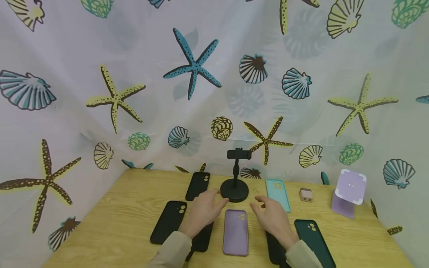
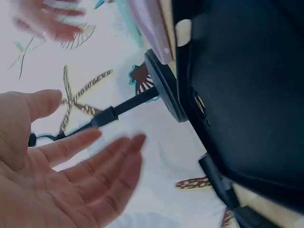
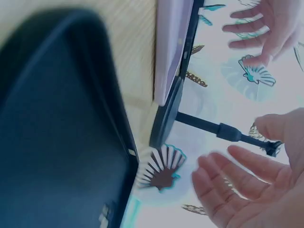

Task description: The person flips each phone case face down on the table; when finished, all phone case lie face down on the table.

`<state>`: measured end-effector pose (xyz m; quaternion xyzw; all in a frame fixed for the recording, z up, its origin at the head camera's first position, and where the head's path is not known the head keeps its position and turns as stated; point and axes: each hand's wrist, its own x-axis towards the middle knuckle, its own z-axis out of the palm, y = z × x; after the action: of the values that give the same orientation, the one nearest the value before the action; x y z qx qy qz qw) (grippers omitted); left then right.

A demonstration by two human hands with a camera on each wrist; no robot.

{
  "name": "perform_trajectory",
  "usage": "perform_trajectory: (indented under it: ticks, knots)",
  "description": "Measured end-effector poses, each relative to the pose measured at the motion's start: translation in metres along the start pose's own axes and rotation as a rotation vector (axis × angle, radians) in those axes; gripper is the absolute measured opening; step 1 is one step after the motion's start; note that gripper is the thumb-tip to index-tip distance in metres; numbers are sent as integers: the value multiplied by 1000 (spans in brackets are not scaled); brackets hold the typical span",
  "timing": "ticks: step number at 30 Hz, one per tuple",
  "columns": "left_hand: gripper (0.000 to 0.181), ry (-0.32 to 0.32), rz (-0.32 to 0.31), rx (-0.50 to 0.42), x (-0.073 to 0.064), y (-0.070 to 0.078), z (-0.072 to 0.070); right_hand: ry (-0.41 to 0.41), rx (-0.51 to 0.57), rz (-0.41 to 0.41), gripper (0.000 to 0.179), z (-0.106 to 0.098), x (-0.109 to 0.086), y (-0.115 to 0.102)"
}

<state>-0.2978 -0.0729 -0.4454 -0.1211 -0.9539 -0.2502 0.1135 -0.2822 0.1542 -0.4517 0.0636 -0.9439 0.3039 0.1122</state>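
My left hand [image 1: 203,213] hovers above the table with relaxed, parted fingers and holds nothing. Beneath its wrist lies a black phone case [image 1: 202,238], partly hidden by the sleeve and hand. The right hand [image 1: 272,219], likewise loose and bare, hangs over another black phone case [image 1: 274,250] that the forearm partly covers. Between the two hands, a lilac phone case [image 1: 235,233] lies on the wood. Just beyond the fingertips stands a black phone stand [image 1: 234,190] with a round base. In the left wrist view the palm [image 2: 61,190] shows, fingers extended.
More black phone cases [image 1: 168,222] [image 1: 197,187] lie to the left. On the right are a turquoise case [image 1: 278,195], a dark green case [image 1: 315,242], a small pink charger plug [image 1: 306,195] and a lilac folding stand [image 1: 350,186]. A shell-patterned curtain [image 1: 214,108] surrounds the wooden table [image 1: 100,230].
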Motion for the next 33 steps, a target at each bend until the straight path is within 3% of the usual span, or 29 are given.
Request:
perform_trajectory:
  ticks: [3,6,10,14,17,22,27,33]
  knots:
    - [37,-37,-66,-235,6,-12,-5,9,165,44,29,3,2,1]
    - [28,-55,-106,-398,11,-26,-8,-17,330,84,22,8,4,4]
    - [21,-85,-150,-546,16,-47,-12,-117,566,162,23,17,7,4]
    - [24,-181,-204,-657,18,-70,-18,-242,691,205,31,26,6,-3]
    - [30,-263,-206,-685,18,-89,-25,-341,728,201,35,35,7,-10]
    - [35,-368,-127,-660,17,-120,-38,-493,804,142,36,54,9,-25]
    - [32,-422,-77,-635,13,-144,-50,-610,883,110,35,73,10,-44]
    - [31,-471,-66,-593,6,-169,-60,-706,897,83,30,92,15,-68]
